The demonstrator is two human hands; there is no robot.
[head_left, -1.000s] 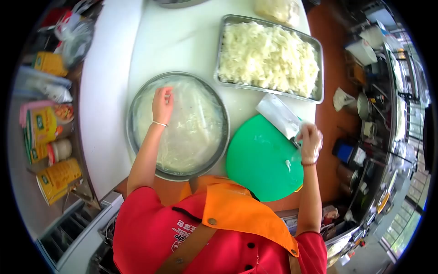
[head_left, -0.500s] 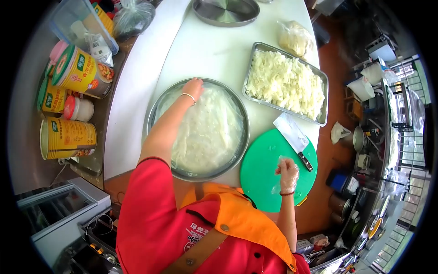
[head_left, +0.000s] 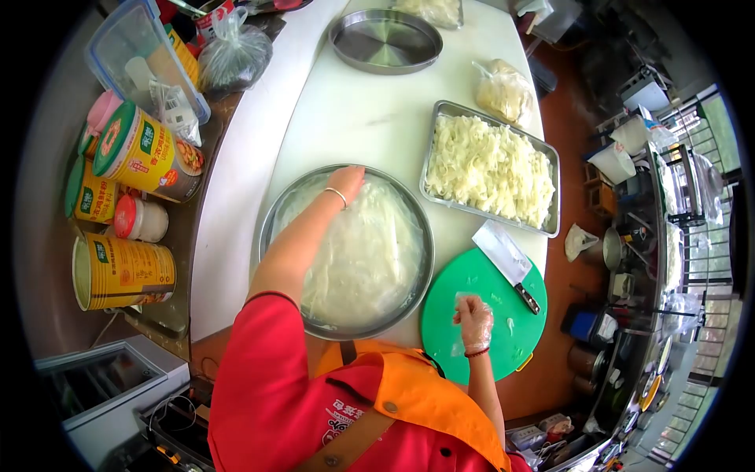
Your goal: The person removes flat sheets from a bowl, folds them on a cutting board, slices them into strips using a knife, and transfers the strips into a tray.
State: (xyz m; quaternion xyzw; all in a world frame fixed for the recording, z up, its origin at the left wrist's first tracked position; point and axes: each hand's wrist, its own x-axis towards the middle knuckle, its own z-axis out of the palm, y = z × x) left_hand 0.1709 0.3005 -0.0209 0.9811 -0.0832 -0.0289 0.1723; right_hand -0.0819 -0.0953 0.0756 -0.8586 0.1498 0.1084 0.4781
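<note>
A round metal pan (head_left: pixel 427 267) holds pale, soft sheets under clear plastic film (head_left: pixel 366 259). My bare left hand (head_left: pixel 346 182), with a bangle at the wrist, reaches to the far side of this pan. Its fingers are curled closed on the film there, the tips partly hidden. My right hand (head_left: pixel 475 324), in a loose clear plastic glove, is closed above the green round cutting board (head_left: pixel 440 346). A bit of clear plastic sticks out by its fingers; nothing else shows in them. Beyond it on the board lies a cleaver (head_left: pixel 503 252) with a dark handle.
A rectangular metal tray (head_left: pixel 554 189) of pale cut noodles (head_left: pixel 491 169) stands behind the board. Further back are a bagged pale item (head_left: pixel 505 93) and another round pan (head_left: pixel 385 67). Yellow tins (head_left: pixel 126 271) and a plastic bin (head_left: pixel 141 47) line the left shelf.
The view has shifted, so the table things sit lower in it. My right hand has moved left over the board. My left hand stays at the pan's far side.
</note>
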